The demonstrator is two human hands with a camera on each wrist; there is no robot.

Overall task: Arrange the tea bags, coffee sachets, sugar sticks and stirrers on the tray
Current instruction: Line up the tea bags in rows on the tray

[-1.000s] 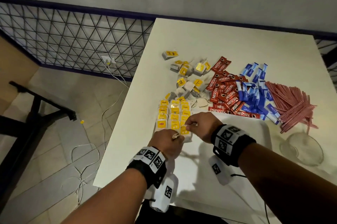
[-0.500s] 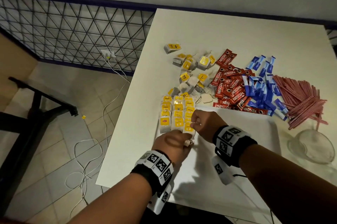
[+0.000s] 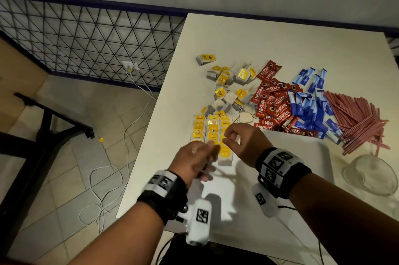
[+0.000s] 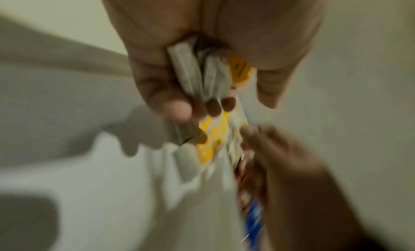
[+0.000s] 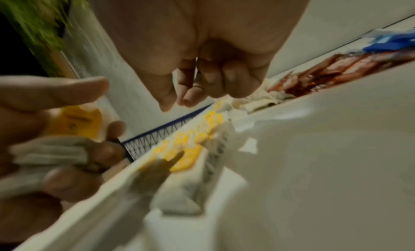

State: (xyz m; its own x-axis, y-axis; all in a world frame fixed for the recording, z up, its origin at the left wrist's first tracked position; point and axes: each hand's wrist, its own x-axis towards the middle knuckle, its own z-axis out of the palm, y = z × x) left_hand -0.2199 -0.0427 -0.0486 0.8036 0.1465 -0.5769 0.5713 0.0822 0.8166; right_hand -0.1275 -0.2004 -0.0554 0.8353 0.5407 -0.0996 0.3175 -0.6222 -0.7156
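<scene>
we hold a small bunch of tea bags (image 4: 202, 77) in our left hand (image 3: 194, 160), fingers curled round their grey paper with one yellow tag showing at the side, just over the near end of the rows of tea bags (image 3: 212, 133) already laid on the white tray (image 3: 302, 156). those rows sit at the tray's far left corner, yellow tags up, three columns side by side. our right hand (image 3: 244, 141) hovers just beside them, its fingers curled in toward the thumb as if pinching; the wrist view shows nothing plainly between the fingertips, so we cannot tell whether it grips a string or tag. beyond the tray, on the white table (image 3: 259, 38), lie the loose tea bags (image 3: 228, 83), then the red coffee sachets (image 3: 274, 100), the blue sugar sticks (image 3: 311, 105) and the red stirrers (image 3: 358, 120), heaped in touching piles from left to right. a glass bowl (image 3: 369, 174) stands on the table right of the tray.
</scene>
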